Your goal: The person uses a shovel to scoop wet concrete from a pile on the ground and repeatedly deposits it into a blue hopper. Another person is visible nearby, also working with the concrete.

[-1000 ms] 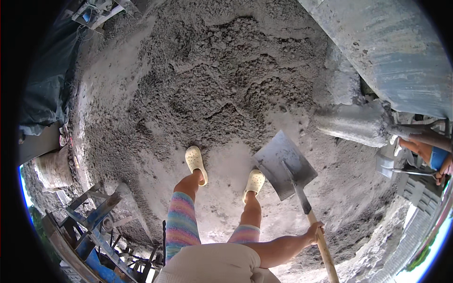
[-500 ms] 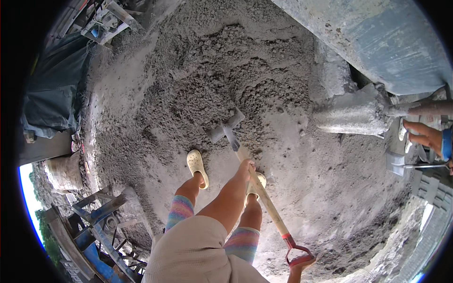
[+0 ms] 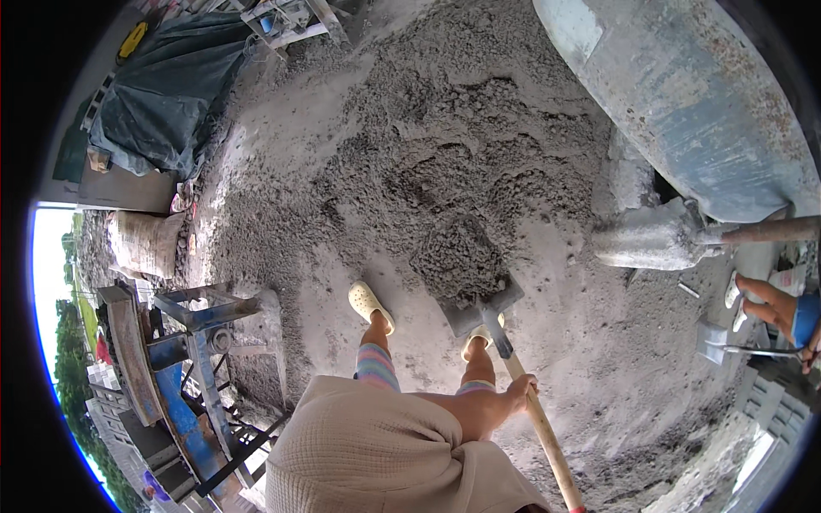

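Grip: left hand (image 3: 517,395) wrapping the shovel (image 3: 479,299) shaft; right hand out of view. Blade is carrying gravel mix from the heap (image 3: 445,145), lifting stage; next calls for level carrying.

— Where from?
— Head height, straight down past the feet onto the sand-and-gravel pile (image 3: 453,162), shovel (image 3: 479,282) close below.
— How wide?
— Fisheye, edges bent; sky at left rim, mixer drum (image 3: 684,103) upper right. Only one view.
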A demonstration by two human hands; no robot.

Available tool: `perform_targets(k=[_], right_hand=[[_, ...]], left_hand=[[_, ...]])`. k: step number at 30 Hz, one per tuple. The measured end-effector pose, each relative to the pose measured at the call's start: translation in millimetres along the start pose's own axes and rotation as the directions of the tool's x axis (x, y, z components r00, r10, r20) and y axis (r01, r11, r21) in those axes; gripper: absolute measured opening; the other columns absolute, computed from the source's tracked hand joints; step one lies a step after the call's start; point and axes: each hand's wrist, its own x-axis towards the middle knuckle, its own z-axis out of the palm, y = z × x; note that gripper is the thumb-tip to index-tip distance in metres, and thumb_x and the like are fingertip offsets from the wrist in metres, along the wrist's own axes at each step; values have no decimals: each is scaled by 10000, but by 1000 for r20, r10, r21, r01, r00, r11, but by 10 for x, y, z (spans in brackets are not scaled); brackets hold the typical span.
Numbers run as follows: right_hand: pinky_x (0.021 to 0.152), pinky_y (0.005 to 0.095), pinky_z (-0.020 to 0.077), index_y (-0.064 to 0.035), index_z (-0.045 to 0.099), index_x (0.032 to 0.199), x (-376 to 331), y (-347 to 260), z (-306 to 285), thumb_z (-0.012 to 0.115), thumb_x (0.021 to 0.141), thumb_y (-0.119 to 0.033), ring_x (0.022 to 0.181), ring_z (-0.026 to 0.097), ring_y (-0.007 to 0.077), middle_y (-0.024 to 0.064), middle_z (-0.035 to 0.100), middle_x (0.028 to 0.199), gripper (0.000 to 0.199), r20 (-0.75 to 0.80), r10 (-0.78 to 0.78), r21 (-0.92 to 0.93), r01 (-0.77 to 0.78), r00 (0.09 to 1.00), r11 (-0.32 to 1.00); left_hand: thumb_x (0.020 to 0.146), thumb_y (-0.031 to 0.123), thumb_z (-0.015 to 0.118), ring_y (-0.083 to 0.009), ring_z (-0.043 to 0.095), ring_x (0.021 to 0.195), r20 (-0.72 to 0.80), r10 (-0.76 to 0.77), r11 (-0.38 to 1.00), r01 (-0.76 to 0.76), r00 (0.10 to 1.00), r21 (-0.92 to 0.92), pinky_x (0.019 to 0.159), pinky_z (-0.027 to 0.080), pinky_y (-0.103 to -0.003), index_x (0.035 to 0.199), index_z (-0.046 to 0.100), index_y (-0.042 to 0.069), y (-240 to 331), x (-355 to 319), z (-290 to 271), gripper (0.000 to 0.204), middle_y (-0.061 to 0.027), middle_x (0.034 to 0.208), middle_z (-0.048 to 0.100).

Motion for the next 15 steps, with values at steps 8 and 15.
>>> perform_targets(k=[8,15], right_hand=[[474,304,356,-172,496,614,-417,1006,1458,303,732,-612,470,412,126,-34,461,528,495,382,-137,-231,238,914,943],[402,281,325,-132,520,709,-967,3042,3506,271,761,-582,428,382,135,-10,441,527,516,741,109,-402,308,662,862]], left_hand=[[617,93,560,-168,491,524,115,27,980,-4,993,-197,489,415,-277,634,460,52,814,-496,-743,109,-58,586,464],[636,176,547,-180,483,480,-88,478,842,-485,874,-235,440,375,-305,561,499,61,3411,-1250,-2117,146,-61,540,500]])
